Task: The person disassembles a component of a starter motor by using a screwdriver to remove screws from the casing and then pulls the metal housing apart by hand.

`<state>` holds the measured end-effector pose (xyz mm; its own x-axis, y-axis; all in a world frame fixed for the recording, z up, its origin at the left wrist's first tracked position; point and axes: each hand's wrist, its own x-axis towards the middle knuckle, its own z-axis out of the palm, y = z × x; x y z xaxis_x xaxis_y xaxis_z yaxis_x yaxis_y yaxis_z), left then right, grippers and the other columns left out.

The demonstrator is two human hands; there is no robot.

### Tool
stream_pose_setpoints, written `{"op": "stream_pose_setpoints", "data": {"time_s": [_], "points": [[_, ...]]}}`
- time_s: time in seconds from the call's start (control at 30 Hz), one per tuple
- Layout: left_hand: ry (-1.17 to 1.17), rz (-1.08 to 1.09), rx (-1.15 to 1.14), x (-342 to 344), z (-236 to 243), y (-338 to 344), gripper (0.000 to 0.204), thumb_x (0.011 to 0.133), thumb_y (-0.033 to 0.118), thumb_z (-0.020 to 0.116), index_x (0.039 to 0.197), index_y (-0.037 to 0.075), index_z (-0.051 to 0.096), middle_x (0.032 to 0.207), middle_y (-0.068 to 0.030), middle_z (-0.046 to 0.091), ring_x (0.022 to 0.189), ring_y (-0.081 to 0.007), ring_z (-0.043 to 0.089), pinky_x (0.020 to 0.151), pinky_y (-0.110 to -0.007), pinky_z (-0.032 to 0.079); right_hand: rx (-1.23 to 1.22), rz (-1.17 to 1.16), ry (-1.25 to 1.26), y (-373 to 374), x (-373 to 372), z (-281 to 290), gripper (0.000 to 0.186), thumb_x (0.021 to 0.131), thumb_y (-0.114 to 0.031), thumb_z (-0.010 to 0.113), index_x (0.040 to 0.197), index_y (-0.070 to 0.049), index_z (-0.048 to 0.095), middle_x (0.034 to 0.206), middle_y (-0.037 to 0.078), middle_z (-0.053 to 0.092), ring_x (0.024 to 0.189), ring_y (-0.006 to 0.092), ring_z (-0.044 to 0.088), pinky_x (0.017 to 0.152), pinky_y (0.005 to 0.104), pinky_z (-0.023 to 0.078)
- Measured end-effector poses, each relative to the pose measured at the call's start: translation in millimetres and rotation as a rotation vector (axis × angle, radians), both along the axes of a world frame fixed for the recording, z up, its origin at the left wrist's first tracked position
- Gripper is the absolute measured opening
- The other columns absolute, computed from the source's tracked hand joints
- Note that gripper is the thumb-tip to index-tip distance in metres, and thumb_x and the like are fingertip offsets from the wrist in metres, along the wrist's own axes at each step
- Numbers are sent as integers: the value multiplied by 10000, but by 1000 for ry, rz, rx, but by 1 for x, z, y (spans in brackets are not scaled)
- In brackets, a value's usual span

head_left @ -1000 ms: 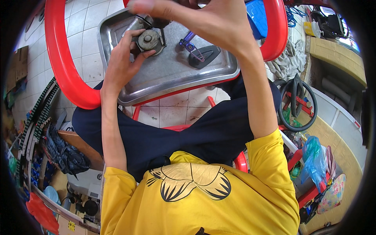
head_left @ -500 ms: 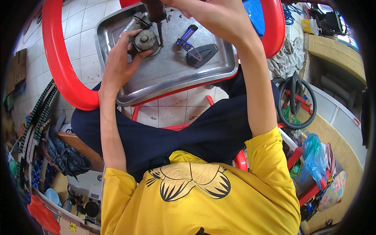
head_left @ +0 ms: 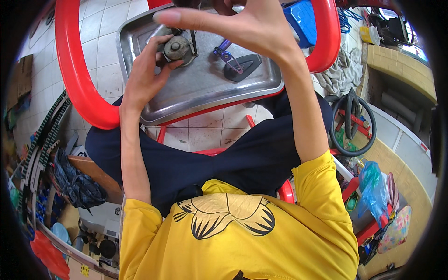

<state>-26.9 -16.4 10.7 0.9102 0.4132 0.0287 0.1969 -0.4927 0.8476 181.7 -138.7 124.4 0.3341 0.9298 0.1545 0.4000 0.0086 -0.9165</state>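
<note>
My left hand (head_left: 148, 70) wraps its thumb and fingers round a worn grey, round metal part (head_left: 177, 48) with a raised centre knob. It lies toward the left of a shallow steel tray (head_left: 205, 100). A dark-handled tool like a screwdriver (head_left: 192, 41) stands at the part's right side, its thin shaft pointing down and its handle cut by the top edge. Above the tray, my right hand (head_left: 256, 28) is spread, thumb stretched left toward the handle; its fingertips are partly hidden. Below that hand lies a mirror-like piece (head_left: 243, 68) with a black teardrop head and purple arm.
The tray rests on a red plastic chair, whose armrests (head_left: 77, 70) rise at both sides. A blue box (head_left: 301, 21) stands beyond the right armrest. Grey cloth (head_left: 343, 70) and a black rubber tube (head_left: 354, 126) lie farther right. A long curved rack (head_left: 42, 149) is on the left.
My right hand has come nearer and its thumb has swung out from the tool's handle. The tool sits higher in view. My left hand keeps its hold on the round part.
</note>
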Motion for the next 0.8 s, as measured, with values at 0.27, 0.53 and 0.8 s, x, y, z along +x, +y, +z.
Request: {"op": "stream_pose_setpoints", "data": {"time_s": [0.27,0.53,0.8], "points": [[-56,-17,31,1,-6,0,504,896,61,789,1329,44,531,1060,-172,736,931,-313,757,763,-385,562,275,28,-141,11,-3,-25,631,849,-379,857,1290,-41,558,1059,89,648,920,177,634,805,321,529],[-10,0,24,0,-2,-1,497,902,74,790,1325,41,532,1072,-172,737,952,-312,759,759,-384,565,351,149,-12,13,-6,-37,561,959,-336,754,1319,-15,467,1088,139,631,1064,256,654,960,406,527],[-23,-14,27,1,-2,-1,489,905,79,786,1321,35,532,1060,-185,737,944,-324,760,760,-388,565,284,93,-21,11,-5,-28,537,924,-337,804,1269,-45,514,1097,145,626,1001,234,660,868,383,554]]}}
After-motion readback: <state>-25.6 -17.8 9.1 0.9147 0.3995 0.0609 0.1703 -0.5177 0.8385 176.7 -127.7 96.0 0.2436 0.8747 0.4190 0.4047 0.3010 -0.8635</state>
